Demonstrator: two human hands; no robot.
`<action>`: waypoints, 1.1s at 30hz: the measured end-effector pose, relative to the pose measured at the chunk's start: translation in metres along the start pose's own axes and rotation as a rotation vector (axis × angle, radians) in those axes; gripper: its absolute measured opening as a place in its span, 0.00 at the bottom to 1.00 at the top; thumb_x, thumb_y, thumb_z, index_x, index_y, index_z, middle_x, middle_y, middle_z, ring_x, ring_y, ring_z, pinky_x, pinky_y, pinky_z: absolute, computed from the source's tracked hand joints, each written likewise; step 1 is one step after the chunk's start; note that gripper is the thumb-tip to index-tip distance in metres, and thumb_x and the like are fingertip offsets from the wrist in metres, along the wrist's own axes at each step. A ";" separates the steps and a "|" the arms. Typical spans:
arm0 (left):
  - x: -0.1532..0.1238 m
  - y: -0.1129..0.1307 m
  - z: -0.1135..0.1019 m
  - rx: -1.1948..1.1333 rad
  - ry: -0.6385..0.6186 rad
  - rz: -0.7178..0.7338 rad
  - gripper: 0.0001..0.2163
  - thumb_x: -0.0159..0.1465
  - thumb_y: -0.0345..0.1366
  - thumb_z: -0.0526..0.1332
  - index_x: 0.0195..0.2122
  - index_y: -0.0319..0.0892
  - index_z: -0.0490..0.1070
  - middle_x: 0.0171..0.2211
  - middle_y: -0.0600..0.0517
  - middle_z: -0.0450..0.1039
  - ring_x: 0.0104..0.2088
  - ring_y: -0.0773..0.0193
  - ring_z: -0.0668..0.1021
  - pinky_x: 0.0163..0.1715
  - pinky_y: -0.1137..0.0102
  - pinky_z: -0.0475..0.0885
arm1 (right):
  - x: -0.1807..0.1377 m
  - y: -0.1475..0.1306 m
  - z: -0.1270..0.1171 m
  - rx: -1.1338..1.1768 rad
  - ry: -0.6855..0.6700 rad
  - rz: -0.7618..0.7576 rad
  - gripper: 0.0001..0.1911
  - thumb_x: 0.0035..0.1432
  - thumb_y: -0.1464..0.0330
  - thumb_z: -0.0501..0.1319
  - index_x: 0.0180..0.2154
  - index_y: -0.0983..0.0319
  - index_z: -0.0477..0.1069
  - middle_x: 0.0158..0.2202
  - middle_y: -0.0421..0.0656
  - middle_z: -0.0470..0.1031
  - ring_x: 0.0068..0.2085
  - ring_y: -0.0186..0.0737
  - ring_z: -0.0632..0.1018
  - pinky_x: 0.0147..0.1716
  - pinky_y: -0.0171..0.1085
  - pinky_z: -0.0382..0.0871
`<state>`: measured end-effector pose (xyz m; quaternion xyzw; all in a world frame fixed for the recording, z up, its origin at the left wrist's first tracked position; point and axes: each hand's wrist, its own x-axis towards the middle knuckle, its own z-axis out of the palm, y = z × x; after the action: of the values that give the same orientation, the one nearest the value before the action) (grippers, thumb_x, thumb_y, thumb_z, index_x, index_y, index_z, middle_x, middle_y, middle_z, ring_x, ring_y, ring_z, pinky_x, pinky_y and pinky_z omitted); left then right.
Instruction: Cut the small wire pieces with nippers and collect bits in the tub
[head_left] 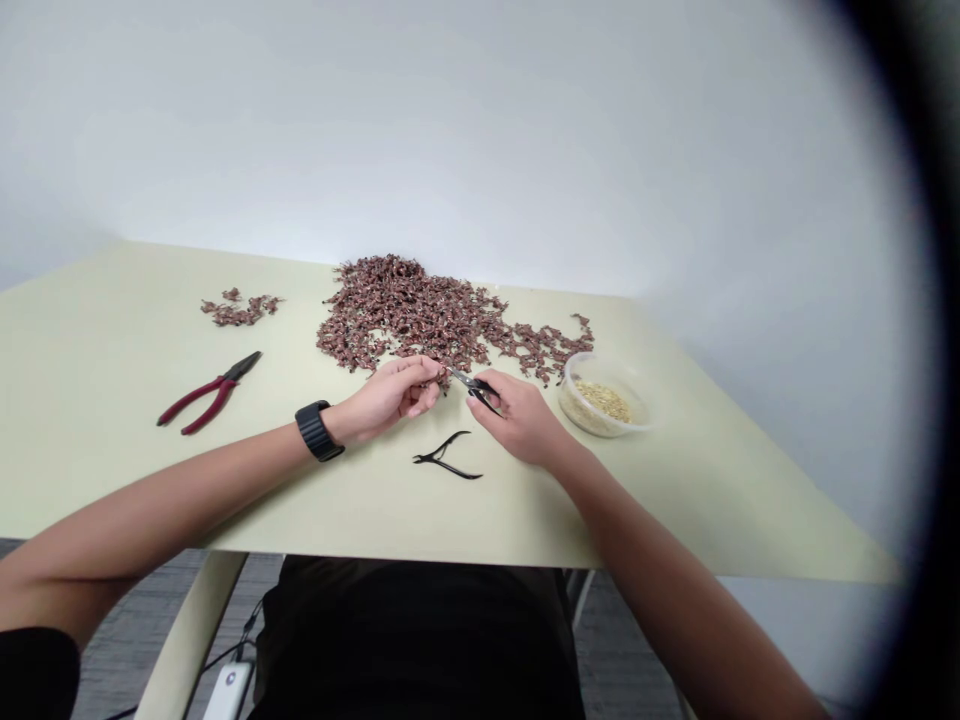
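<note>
Near the front of a big heap of small reddish-brown pieces (409, 305), my two hands meet over the table. My left hand (397, 392), with a black watch band on the wrist, is closed in a pinch on one small reddish-brown piece (444, 376). My right hand (517, 412) is closed around small black-handled pliers (480, 388). Their slim metal tip points left and reaches the piece at my left fingertips. Whether the jaws touch it is too small to tell. Below my hands, black cuticle nippers (442, 458) lie on the table.
Red-handled pliers (214, 395) lie at the left, below a smaller group of brown pieces (240, 310). To the right stands a clear round tub (574, 415) with small golden bits (604, 400) inside. A white wall (450, 130) borders the table's (712, 480) back.
</note>
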<state>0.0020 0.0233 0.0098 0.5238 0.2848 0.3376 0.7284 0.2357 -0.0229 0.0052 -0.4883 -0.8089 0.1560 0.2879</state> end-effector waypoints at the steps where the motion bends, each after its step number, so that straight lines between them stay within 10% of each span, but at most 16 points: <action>1: 0.000 0.000 0.000 -0.002 0.001 -0.001 0.10 0.68 0.42 0.61 0.39 0.40 0.69 0.23 0.54 0.70 0.20 0.73 0.66 0.19 0.77 0.56 | 0.000 0.000 0.000 -0.005 -0.001 -0.001 0.12 0.69 0.59 0.56 0.43 0.61 0.68 0.35 0.42 0.70 0.33 0.36 0.68 0.36 0.35 0.58; 27: 0.000 0.000 -0.001 0.023 -0.018 0.005 0.09 0.68 0.41 0.60 0.39 0.40 0.68 0.24 0.53 0.71 0.20 0.73 0.67 0.20 0.77 0.59 | 0.000 -0.001 0.001 -0.033 0.015 -0.018 0.11 0.68 0.60 0.57 0.41 0.61 0.67 0.33 0.42 0.69 0.33 0.37 0.67 0.36 0.36 0.58; 33: -0.003 -0.003 -0.001 0.262 -0.031 0.206 0.12 0.69 0.45 0.60 0.45 0.43 0.63 0.28 0.53 0.74 0.23 0.72 0.69 0.25 0.75 0.62 | 0.000 -0.012 0.002 0.310 -0.058 0.168 0.15 0.67 0.56 0.57 0.37 0.61 0.67 0.28 0.39 0.62 0.29 0.33 0.61 0.29 0.34 0.54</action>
<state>-0.0007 0.0208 0.0071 0.6458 0.2599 0.3626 0.6196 0.2260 -0.0280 0.0099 -0.4993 -0.7394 0.3164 0.3222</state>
